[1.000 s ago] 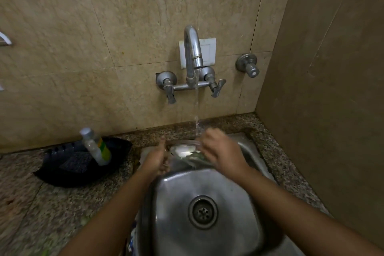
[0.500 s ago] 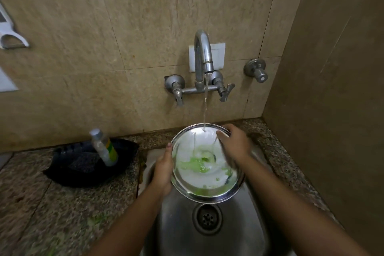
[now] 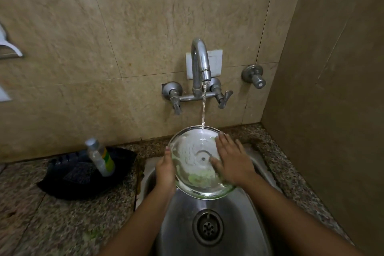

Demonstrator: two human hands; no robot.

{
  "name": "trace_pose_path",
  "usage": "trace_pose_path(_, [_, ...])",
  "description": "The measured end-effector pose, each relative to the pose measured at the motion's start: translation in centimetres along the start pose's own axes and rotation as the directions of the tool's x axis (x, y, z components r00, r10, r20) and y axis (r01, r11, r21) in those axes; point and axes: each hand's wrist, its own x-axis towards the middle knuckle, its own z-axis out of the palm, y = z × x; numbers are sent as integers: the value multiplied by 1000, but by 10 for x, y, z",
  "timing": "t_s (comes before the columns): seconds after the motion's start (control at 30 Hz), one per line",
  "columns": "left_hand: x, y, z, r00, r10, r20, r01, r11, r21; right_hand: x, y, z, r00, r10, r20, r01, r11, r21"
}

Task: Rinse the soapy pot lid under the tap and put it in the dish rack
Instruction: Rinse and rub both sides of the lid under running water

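The round steel pot lid (image 3: 192, 160) is tilted toward me over the steel sink (image 3: 234, 220), its inner face up, with green soap pooled along its lower rim. Water runs from the wall tap (image 3: 200, 62) onto the lid's far edge. My left hand (image 3: 165, 169) grips the lid's left rim. My right hand (image 3: 232, 161) lies flat on the lid's right inner side with fingers spread. The lid's knob is hidden underneath.
A black perforated basket (image 3: 68, 174) holding a clear bottle with a green-yellow label (image 3: 100, 158) sits on the granite counter (image 3: 52, 224) to the left. A side wall (image 3: 332, 89) closes in on the right. The drain (image 3: 207, 227) is below the lid.
The lid went from low and edge-on to tilted up under the stream. My right hand slid from the far rim down onto the inner face, and much of the green soap has washed downward.
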Motion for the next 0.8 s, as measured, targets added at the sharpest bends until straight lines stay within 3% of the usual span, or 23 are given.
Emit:
trace_pose_path(0.07, [-8, -4, 12, 998, -42, 53, 42, 999, -6, 19, -11, -3, 999, 16, -32, -14, 998, 67])
trace_pose_path(0.13, [-10, -3, 20, 997, -36, 65, 38, 999, -31, 23, -38, -5, 983, -181, 2, 179, 973, 144])
trace_pose_path(0.2, [-8, 2, 17, 999, -31, 26, 32, 999, -38, 6, -59, -8, 908, -417, 48, 399, 893, 209])
trace_pose_path(0.27, [0, 7, 6, 999, -27, -19, 27, 999, -38, -18, -55, -8, 847, -526, 81, 502, 840, 206])
trace_pose_path(0.33, [5, 10, -4, 999, 1, -43, -3, 999, -36, -27, -31, -5, 874, -479, 85, 465, 874, 137])
trace_pose_path(0.43, [-2, 10, -3, 999, 34, -26, -34, 999, -2, -6, -1, -5, 982, -183, 38, 180, 982, 61])
trace_pose_path(0.5, [-11, 5, 6, 1000, 27, 15, -27, 1000, 7, 17, -8, -7, 996, -91, -16, 92, 993, 69])
trace_pose_path(0.63, [-18, 1, 17, 995, 24, 100, -19, 999, -48, 17, -65, -7, 927, -372, -49, 375, 915, 149])
trace_pose_path(0.7, [-14, 4, 10, 997, 21, 68, -16, 997, -72, -7, -70, -8, 879, -475, -35, 474, 866, 158])
trace_pose_path(0.77, [-5, 8, -2, 999, 22, -35, -23, 999, -37, -22, -49, -3, 870, -492, -26, 492, 865, 104])
trace_pose_path(0.8, [-1, 9, -7, 998, 30, -57, -31, 999, -29, -23, -34, 0, 899, -438, -31, 439, 896, 65])
